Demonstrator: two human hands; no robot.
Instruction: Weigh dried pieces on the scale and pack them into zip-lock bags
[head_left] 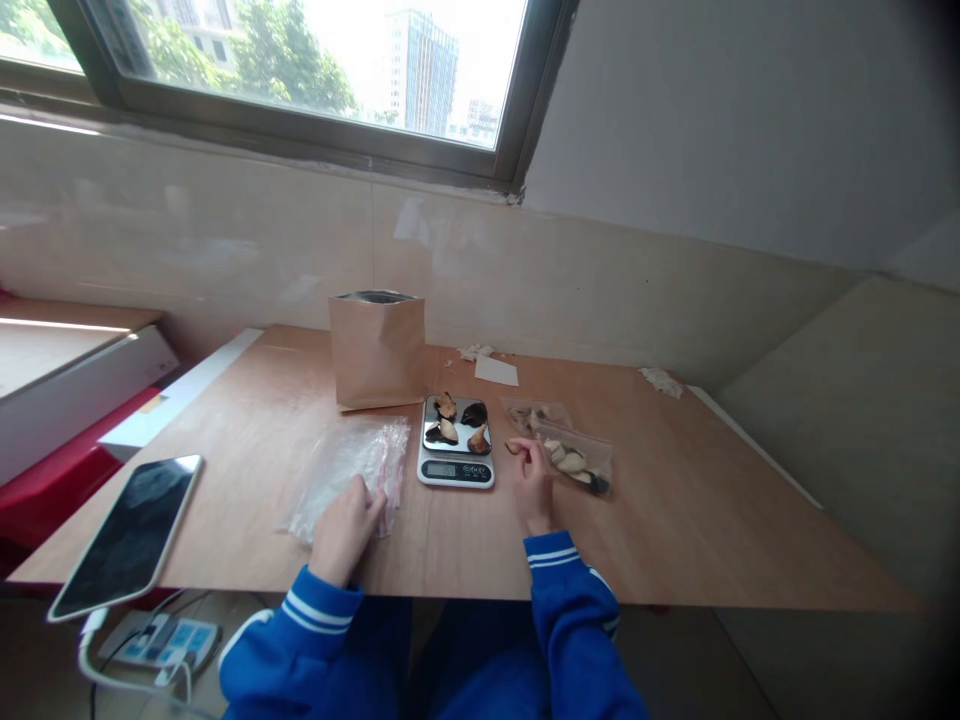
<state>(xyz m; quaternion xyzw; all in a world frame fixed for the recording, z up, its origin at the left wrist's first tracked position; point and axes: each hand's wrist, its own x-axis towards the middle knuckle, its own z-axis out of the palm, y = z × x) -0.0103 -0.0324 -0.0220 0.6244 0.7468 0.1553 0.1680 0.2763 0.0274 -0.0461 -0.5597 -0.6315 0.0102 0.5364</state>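
Note:
My right hand is just right of a white digital kitchen scale, pinching a small brown dried piece between thumb and finger. On the scale's shiny plate lie several dark and tan dried pieces, set apart from one another; the display is too small to read. My left hand is closed and rests on a stack of clear zip bags; whether its curled fingers grip anything is hidden. Beside my right hand is a clear bag with pale and dark pieces inside, overlapping another filled bag.
A brown paper pouch stands upright behind the bags, its top open. A white card and crumpled tissue lie near the wall. A tablet with a cable overhangs the front left table edge, above a power strip.

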